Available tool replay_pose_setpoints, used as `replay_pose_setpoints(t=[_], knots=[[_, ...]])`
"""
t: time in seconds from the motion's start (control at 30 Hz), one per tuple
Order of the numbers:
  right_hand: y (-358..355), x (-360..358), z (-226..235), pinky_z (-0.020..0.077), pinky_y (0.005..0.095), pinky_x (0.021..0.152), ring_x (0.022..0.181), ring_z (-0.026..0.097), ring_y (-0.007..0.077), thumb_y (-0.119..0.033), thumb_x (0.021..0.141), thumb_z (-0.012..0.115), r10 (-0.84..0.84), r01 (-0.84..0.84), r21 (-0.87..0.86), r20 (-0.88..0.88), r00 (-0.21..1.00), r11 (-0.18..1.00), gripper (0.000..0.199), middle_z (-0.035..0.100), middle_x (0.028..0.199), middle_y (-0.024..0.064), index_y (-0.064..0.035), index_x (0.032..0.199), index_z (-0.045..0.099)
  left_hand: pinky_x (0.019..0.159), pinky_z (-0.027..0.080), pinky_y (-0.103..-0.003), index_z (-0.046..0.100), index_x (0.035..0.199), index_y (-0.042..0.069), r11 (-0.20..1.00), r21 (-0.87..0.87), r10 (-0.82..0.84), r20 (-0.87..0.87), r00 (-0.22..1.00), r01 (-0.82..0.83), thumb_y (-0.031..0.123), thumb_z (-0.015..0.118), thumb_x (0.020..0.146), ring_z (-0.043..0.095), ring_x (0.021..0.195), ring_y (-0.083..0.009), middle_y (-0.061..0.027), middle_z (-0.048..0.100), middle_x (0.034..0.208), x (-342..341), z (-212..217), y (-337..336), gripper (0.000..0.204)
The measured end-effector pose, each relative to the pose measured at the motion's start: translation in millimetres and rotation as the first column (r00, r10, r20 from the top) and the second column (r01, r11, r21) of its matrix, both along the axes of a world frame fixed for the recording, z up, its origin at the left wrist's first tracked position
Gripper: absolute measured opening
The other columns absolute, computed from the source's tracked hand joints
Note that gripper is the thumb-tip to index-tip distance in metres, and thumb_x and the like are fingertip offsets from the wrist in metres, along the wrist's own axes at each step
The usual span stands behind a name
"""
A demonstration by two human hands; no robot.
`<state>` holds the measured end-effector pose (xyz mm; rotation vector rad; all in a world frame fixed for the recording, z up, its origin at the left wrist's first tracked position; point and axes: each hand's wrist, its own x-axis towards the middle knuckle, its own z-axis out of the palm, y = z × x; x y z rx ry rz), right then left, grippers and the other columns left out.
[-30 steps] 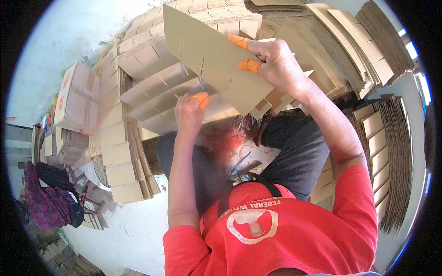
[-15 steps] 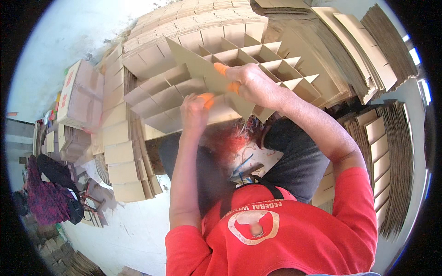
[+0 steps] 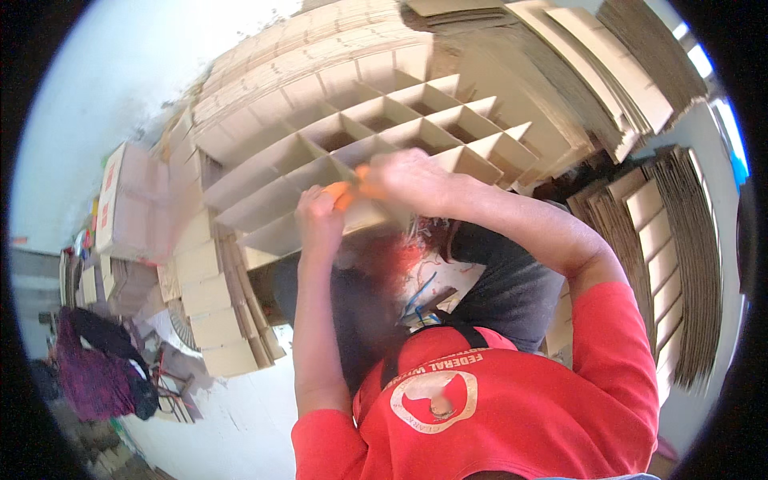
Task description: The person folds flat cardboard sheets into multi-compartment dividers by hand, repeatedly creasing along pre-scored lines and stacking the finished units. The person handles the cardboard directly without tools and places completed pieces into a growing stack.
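At frame centre, the left hand [image 3: 320,220] and right hand [image 3: 408,180], orange-tipped fingers [image 3: 340,192] closed, pinch the near edge of a brown cardboard cell-divider grid [image 3: 360,132]. Grid extends from the fingers toward 12 o'clock; its long axis runs 8 to 2 o'clock. Both hands touch it equally.

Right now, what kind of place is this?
Probably a cardboard packaging workshop or warehouse: a cardboard divider grid under the hands, stacks of flat cardboard sheets to the right, and piled cartons on the left.
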<state>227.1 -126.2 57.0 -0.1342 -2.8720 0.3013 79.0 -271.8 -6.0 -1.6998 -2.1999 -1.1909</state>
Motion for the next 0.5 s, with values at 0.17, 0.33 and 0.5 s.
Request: replay_pose_setpoints(t=[0.17, 0.33, 0.5], knots=[[91.1, 92.6, 4.9, 0.0533, 0.0407, 0.073, 0.089, 0.062, 0.0323, -0.013, 0.082, 0.061, -0.410, 0.505, 0.120, -0.443, 0.798, 0.855, 0.034, 0.062, 0.097, 0.0122, -0.0077, 0.115, 0.057, 0.081, 0.048, -0.040, 0.068, 0.107, 0.006, 0.999, 0.051, -0.008, -0.068, 0.998, 0.011, 0.009, 0.078, 0.070, 0.061, 0.091, -0.0288, -0.0113, 0.068, 0.094, 7.1, 15.4, -9.2, 0.038], [174.1, 200.6, -34.2, 0.0518, 0.0448, 0.078, 0.107, 0.056, 0.0325, -0.014, 0.081, 0.067, -0.757, 0.782, 0.347, -0.239, 0.608, 0.518, 0.048, 0.057, 0.112, 0.0153, -0.0082, 0.125, 0.049, 0.089, 0.045, -0.041, 0.066, 0.117, 0.006, 0.996, 0.026, 0.084, -0.160, 0.984, -0.080, 0.012, 0.081, 0.068, 0.060, 0.103, -0.0300, -0.0113, 0.067, 0.107, 1.6, 16.6, -22.7, 0.052], [204.1, 227.3, -52.7, 0.0501, 0.0480, 0.080, 0.104, 0.059, 0.0371, -0.025, 0.081, 0.074, -0.787, 0.767, 0.298, -0.076, 0.612, 0.568, 0.050, 0.061, 0.108, 0.0200, -0.0062, 0.121, 0.050, 0.089, 0.045, -0.040, 0.066, 0.115, 0.006, 0.991, -0.032, 0.122, -0.189, 0.974, -0.130, 0.013, 0.082, 0.066, 0.060, 0.102, -0.0284, -0.0101, 0.068, 0.106, -10.2, 12.7, -33.2, 0.052]])
